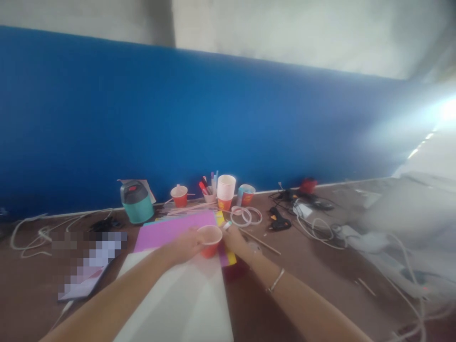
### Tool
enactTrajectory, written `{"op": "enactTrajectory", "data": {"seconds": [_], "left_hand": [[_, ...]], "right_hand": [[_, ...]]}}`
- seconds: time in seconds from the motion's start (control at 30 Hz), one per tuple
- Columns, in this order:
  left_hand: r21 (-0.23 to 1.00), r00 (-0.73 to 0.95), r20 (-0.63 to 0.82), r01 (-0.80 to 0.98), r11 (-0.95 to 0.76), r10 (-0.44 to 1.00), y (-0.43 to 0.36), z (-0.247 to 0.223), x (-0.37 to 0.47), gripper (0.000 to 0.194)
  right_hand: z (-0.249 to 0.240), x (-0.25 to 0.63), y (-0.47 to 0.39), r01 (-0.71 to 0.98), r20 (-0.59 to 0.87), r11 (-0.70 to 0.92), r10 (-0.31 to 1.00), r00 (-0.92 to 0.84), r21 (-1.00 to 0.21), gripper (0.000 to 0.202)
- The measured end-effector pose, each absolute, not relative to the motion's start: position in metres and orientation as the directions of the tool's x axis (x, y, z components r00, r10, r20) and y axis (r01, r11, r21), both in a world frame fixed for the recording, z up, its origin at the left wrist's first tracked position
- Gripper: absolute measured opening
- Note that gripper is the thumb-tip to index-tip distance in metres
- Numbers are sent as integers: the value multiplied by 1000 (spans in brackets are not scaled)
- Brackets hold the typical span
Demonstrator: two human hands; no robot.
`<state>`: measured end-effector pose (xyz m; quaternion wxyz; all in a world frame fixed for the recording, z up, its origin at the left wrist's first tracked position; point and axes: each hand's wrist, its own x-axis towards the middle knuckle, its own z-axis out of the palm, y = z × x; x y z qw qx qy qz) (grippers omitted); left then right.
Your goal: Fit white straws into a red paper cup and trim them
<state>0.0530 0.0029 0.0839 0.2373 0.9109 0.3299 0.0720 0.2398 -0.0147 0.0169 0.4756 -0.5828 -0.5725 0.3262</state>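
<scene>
A red paper cup (210, 244) with a pale inside stands upright over the white sheet (171, 304), at the front edge of the purple paper (178, 229). My left hand (188, 243) grips its left side, fingers wrapped on the rim area. On the cup's right, my right hand (233, 237) is closed around a small white item with a green part (227, 225), which I cannot make out well. Yellow paper (231, 259) shows beneath my right hand.
Behind are a stack of cups (226, 190), a pen cup (209, 194), two more red cups, tape rings (241, 217) and a teal container (138, 204). A black glue gun (279, 220) and cables lie right; a blurred-out device lies left.
</scene>
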Motion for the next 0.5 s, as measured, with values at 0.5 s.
{"op": "enactTrajectory", "data": {"seconds": [0.5], "left_hand": [[451, 813, -17, 526, -721, 583, 2, 85, 54, 40]], "right_hand": [[14, 239, -43, 388, 80, -53, 945, 317, -920, 17]]}}
